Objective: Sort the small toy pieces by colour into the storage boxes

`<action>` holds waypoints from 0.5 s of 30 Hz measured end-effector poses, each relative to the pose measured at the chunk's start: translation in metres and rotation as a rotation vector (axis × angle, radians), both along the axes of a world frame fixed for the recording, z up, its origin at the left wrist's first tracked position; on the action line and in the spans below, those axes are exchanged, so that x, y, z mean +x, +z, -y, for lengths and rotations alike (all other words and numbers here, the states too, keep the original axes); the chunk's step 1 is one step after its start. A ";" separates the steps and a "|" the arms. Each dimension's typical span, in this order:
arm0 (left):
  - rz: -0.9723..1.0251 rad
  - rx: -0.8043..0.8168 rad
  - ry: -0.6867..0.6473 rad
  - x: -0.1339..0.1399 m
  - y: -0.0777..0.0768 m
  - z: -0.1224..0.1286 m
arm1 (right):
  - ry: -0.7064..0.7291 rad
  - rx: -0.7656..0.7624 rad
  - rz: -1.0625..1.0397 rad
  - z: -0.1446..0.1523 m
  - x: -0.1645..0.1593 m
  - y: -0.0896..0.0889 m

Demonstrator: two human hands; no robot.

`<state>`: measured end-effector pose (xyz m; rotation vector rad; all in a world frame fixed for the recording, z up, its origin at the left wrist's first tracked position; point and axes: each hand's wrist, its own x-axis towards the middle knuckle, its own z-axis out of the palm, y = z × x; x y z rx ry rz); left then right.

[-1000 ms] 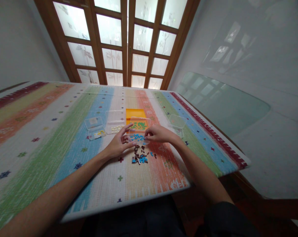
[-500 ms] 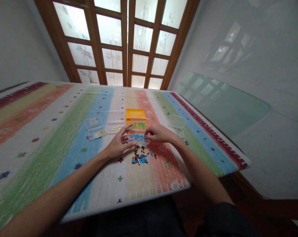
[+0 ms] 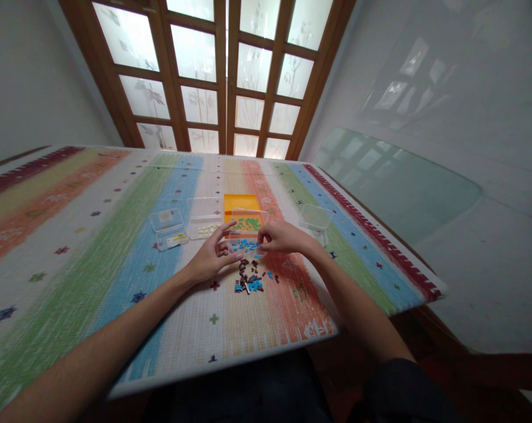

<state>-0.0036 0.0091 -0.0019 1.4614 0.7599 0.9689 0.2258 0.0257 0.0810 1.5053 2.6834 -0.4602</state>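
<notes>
A clear plastic box [image 3: 232, 251] with small blue building bricks [image 3: 247, 244] in it stands before me. My left hand [image 3: 209, 258] spans its left side, thumb along the front edge and forefinger stretched by the back edge, the other fingers curled against the wall. Over the box's right side is my right hand [image 3: 281, 237], its fingertips pinched together and pointing down; whatever is between them is too small to make out. Just nearer to me lies a loose pile of brown bricks [image 3: 243, 267] and blue bricks [image 3: 255, 285], with a pale stick-like piece [image 3: 248, 288] among them.
Behind the blue bricks are green bricks [image 3: 248, 224] and an open yellow box [image 3: 242, 201]. To the left stand a clear box with cream pieces [image 3: 208, 230] and another with yellow pieces [image 3: 176, 239]. An open clear box [image 3: 317, 217] is at right. A striped cloth [image 3: 169, 329] covers the table.
Hardly anything differs. The view has shifted very slightly, while both hands stay at the box with the blue bricks in nearly the same pose.
</notes>
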 end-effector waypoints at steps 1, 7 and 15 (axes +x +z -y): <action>0.002 -0.003 0.000 0.000 0.000 0.000 | 0.006 0.002 0.005 0.000 0.000 0.000; 0.021 -0.007 -0.024 0.000 -0.001 0.000 | 0.038 0.006 -0.008 0.001 -0.001 0.003; 0.026 0.010 -0.030 -0.001 -0.001 -0.001 | 0.147 -0.087 -0.058 0.003 -0.004 0.003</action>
